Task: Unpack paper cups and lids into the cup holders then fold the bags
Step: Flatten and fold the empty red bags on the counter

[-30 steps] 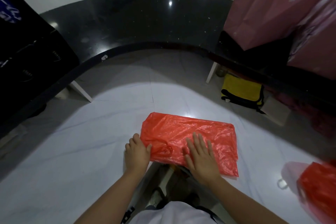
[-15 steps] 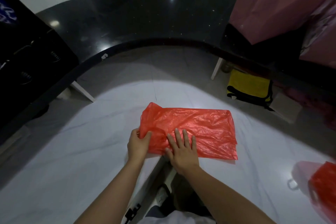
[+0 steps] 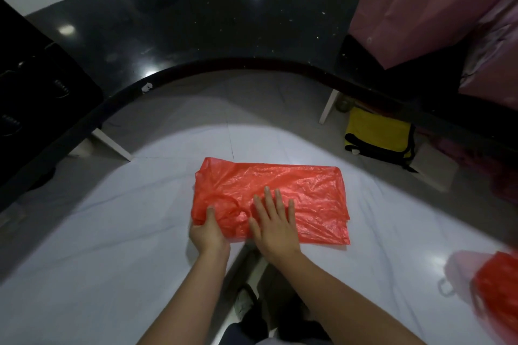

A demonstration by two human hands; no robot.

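A flattened red plastic bag lies as a rough rectangle on the white surface in front of me. My left hand grips the bag's near left corner, thumb on top of the plastic by the handle loops. My right hand lies flat on the bag's near middle, fingers spread and pointing away from me. A second red bag sits crumpled at the far right edge, on something pale pink. No cups or lids are visible.
A curved black counter arcs around the back. Pink bags stand on it at the right. A yellow and black bag lies under the counter at right. A dark object fills the left side.
The left end of the bag was lifted and bunched, and now lies flatter. My right hand shifted left along the bag's near edge. My left hand closed on the corner.
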